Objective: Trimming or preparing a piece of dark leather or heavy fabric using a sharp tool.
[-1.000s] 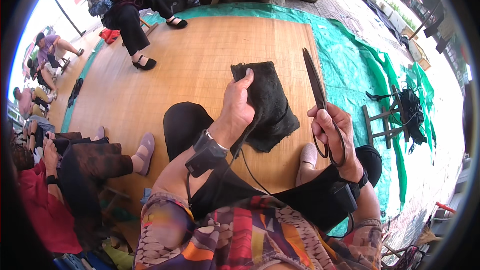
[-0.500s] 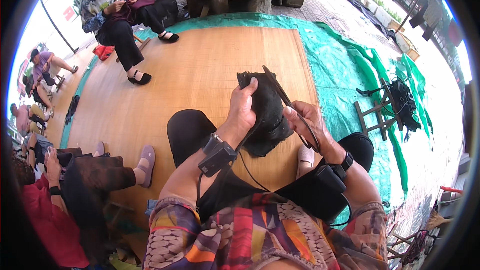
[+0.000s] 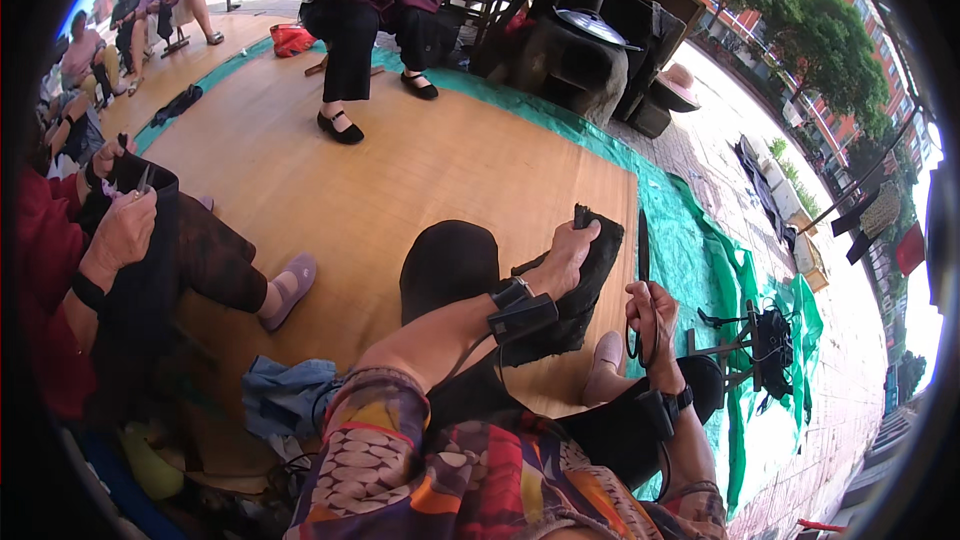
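Left hand [image 3: 568, 258] gripped black cloth [image 3: 575, 318]; right hand [image 3: 652, 325] held scissors [image 3: 643, 248] just right of it, apart, long axis pointing away from the body

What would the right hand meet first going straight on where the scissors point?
Likely the green tarp, by the edge of the mat: the scissors in the right hand point that way. Both look raised off the ground, so they may pass above; depth is unclear.
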`<state>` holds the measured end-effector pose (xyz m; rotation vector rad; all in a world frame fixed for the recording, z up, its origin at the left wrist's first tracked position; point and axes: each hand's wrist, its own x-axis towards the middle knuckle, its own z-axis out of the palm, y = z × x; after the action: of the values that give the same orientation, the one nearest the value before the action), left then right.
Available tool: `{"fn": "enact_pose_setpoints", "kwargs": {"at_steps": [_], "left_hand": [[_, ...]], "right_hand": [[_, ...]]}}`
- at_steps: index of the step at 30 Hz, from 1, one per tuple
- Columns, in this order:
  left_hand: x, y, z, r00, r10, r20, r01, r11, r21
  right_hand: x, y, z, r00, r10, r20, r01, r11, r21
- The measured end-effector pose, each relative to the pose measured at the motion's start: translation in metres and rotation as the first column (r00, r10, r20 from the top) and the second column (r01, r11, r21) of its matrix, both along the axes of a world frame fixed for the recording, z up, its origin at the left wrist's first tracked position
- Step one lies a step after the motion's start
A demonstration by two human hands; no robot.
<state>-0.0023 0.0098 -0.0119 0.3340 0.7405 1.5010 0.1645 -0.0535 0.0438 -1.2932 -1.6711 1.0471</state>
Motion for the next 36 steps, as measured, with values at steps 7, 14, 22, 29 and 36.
{"fn": "enact_pose_setpoints", "kwargs": {"at_steps": [7, 14, 22, 29, 36], "left_hand": [[0.002, -0.003, -0.006, 0.993, 0.074, -0.095, -0.074, 0.997, 0.001], [-0.01, -0.016, 0.0, 0.989, 0.069, -0.129, -0.08, 0.994, -0.079], [-0.005, -0.035, 0.0, 0.96, 0.038, -0.278, -0.046, 0.999, -0.022], [-0.009, -0.02, -0.011, 0.996, -0.015, -0.087, 0.005, 0.993, -0.114], [-0.006, -0.041, 0.019, 0.979, -0.154, -0.131, 0.138, 0.983, -0.122]], "right_hand": [[0.005, 0.006, -0.033, 0.993, 0.041, -0.111, -0.052, 0.993, -0.104], [-0.002, 0.002, -0.022, 0.985, 0.12, -0.124, -0.121, 0.993, -0.001], [0.014, -0.003, -0.005, 0.972, 0.146, -0.186, -0.16, 0.985, -0.065], [0.011, -0.002, -0.001, 0.985, 0.002, -0.171, -0.028, 0.988, -0.15], [0.0, 0.019, 0.035, 0.99, 0.116, -0.081, -0.125, 0.984, -0.128]]}}
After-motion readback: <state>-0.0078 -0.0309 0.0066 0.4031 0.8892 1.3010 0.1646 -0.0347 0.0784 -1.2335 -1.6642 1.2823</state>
